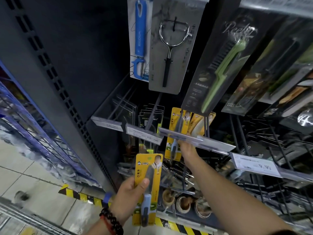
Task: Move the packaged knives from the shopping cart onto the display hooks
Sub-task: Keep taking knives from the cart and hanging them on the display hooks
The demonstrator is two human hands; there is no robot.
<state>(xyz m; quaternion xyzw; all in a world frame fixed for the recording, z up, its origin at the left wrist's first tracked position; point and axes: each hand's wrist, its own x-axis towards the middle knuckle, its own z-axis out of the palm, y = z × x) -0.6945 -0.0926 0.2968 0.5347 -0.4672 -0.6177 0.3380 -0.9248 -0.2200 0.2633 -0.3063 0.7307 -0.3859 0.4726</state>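
The left hand (130, 199) grips a yellow cardboard-backed pack holding a blue-handled knife (147, 187), thumb pressed across its front, held upright low in front of the dark display rack. The right hand (187, 148) reaches up to a second yellow knife pack (174, 133) hanging on a metal display hook (179, 122); a clear price-label strip (196, 139) hides its fingers, so its grip cannot be told
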